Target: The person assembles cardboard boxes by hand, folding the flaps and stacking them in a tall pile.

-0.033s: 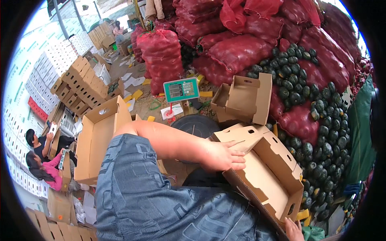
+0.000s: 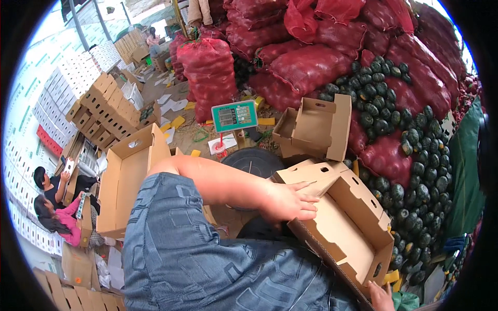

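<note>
Since there's a hand at each end of the box (image 2: 348, 236), I'd stick with that setup tbh. Left hand (image 2: 291, 202) is spread wide, palm down on the left end; right hand (image 2: 381, 297) has fingers at the near right corner, but it's partly cut off, so can't tell how tight the grip is. Box sits slanted in front of the lap, open side up, nothing in it. Looks like a steadying-the-walls step to me, so push with the flat palm, not fingertips, and brace the opposite corner, otherwise the cardboard might crease. Go easy on the far side too, other trays (image 2: 320, 129) are right near it. Black round plate (image 2: 246, 161) is just past the forearm with a green display (image 2: 234, 117) behind, so mind the elbow. Melons (image 2: 413, 224) are off right, red sacks (image 2: 207, 75) farther back.
</note>
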`<action>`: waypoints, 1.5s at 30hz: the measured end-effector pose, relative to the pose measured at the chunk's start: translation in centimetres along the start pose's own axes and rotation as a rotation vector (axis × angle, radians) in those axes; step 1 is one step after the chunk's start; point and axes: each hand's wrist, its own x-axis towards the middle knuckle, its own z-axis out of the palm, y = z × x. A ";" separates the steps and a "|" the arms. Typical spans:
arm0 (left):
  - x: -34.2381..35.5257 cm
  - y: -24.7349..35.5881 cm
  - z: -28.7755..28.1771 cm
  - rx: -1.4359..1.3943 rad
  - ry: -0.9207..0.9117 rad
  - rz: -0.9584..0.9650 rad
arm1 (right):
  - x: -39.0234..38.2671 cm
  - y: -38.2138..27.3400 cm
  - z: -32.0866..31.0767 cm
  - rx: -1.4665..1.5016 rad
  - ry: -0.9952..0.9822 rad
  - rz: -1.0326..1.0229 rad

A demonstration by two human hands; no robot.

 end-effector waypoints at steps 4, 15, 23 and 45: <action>2.5 -0.8 4.8 -1.107 0.169 -0.579 | 3.5 0.7 4.2 1.474 0.815 0.179; 8.2 -1.5 3.2 -0.445 -0.702 -0.327 | 8.0 3.8 2.2 0.342 -0.333 0.373; 11.6 -0.3 3.5 -0.666 -1.274 -0.357 | 14.9 5.6 2.7 0.666 -1.018 0.366; -18.3 21.5 -21.7 0.631 0.081 -2.017 | 26.8 4.4 4.3 0.403 0.116 -0.207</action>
